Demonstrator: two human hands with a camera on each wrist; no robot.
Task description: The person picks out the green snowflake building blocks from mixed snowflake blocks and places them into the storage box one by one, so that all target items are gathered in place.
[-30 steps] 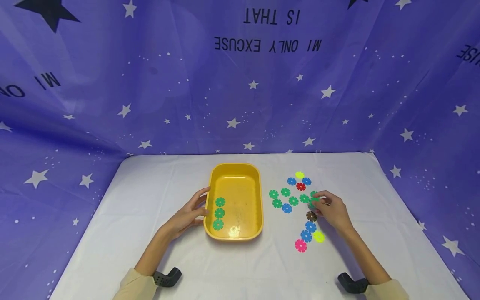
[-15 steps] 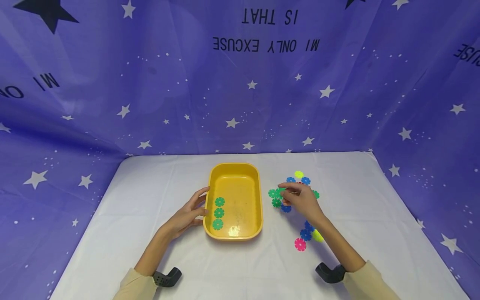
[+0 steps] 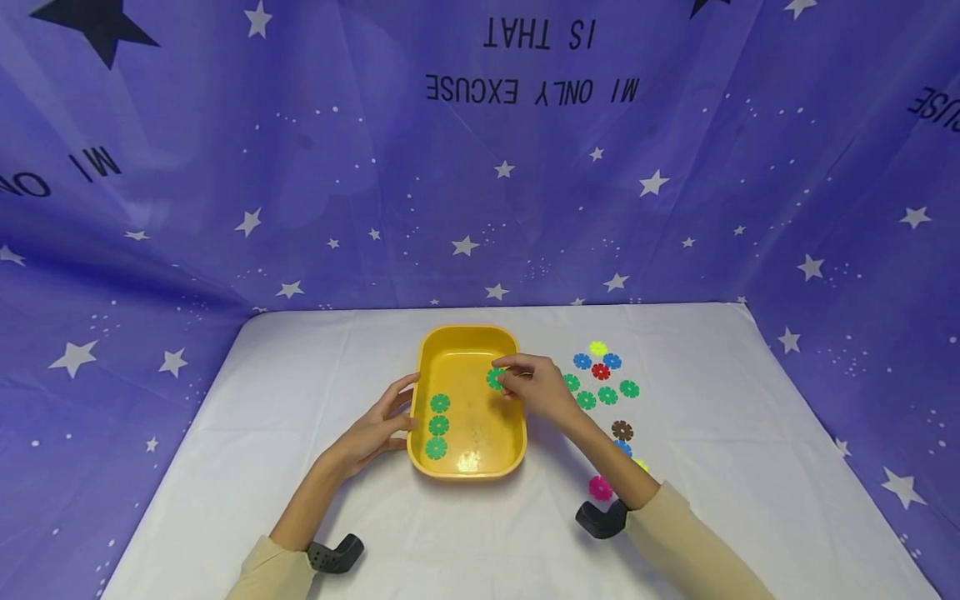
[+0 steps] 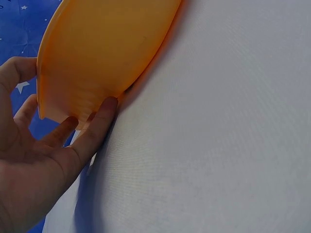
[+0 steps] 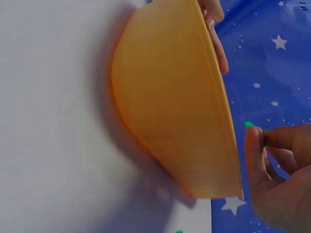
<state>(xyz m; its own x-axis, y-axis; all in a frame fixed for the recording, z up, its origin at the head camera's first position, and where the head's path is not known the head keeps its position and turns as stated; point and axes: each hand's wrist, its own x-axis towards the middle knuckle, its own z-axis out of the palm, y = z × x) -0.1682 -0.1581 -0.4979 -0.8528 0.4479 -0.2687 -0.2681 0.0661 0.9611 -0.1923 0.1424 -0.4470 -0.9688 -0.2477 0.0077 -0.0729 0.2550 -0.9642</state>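
Observation:
A yellow plastic tray (image 3: 468,475) stands on the table with three green snowflake discs (image 3: 438,426) in a column along its left side. My left hand (image 3: 375,429) rests against the tray's left outer wall; in the left wrist view, its fingers (image 4: 104,116) touch the wall from outside and are not hooked over the rim. Above the right part of the tray, my right hand (image 3: 536,387) pinches another green snowflake disc (image 3: 495,378) between thumb and fingertips. In the right wrist view, only a sliver of that disc (image 5: 249,124) shows.
Right of the tray lie more snowflake discs: several green ones (image 3: 607,396), blue ones (image 3: 582,362), a red (image 3: 601,372), a yellow (image 3: 597,348), a brown (image 3: 622,431) and a pink (image 3: 601,488). My right forearm hides some. A purple star-patterned cloth (image 3: 420,208) hangs behind.
My right hand has moved left from the right-hand discs, across the group, to above the tray, carrying a green disc. The left hand and tray stay in place.

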